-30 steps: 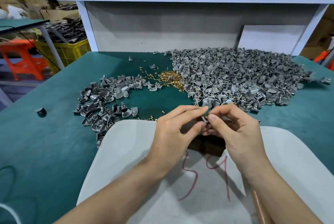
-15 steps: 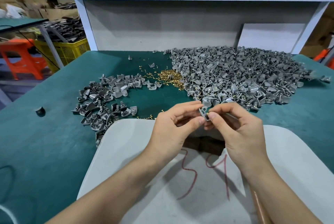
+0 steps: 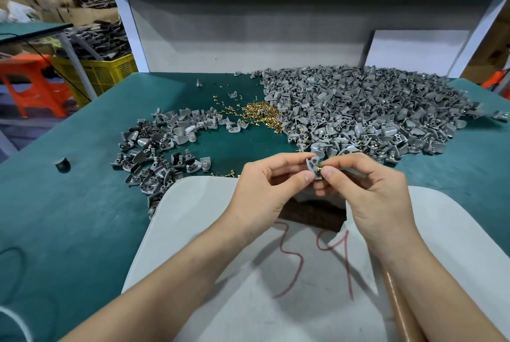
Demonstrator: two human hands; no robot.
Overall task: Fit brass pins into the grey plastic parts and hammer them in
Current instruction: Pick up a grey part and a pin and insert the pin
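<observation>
My left hand (image 3: 271,185) pinches a small grey plastic part (image 3: 313,165) between thumb and forefinger, above the near edge of the green table. My right hand (image 3: 367,187) pinches a brass pin (image 3: 320,168) against the part's right side. A big heap of grey parts (image 3: 364,110) covers the table's back right. A smaller spread of grey parts (image 3: 162,148) lies to the left. Between them sits a pile of loose brass pins (image 3: 262,112).
A grey-white plastic seat back (image 3: 276,272) marked with red numbers lies under my forearms. A small black cap (image 3: 63,164) stands on the green table (image 3: 69,217) at left. A white shelf frame (image 3: 132,38) rises behind; a yellow crate (image 3: 96,74) and orange stool (image 3: 33,85) stand off-table left.
Both hands have lifted slightly and the grey part has turned into view between the fingertips, with the brass pin now showing at its side.
</observation>
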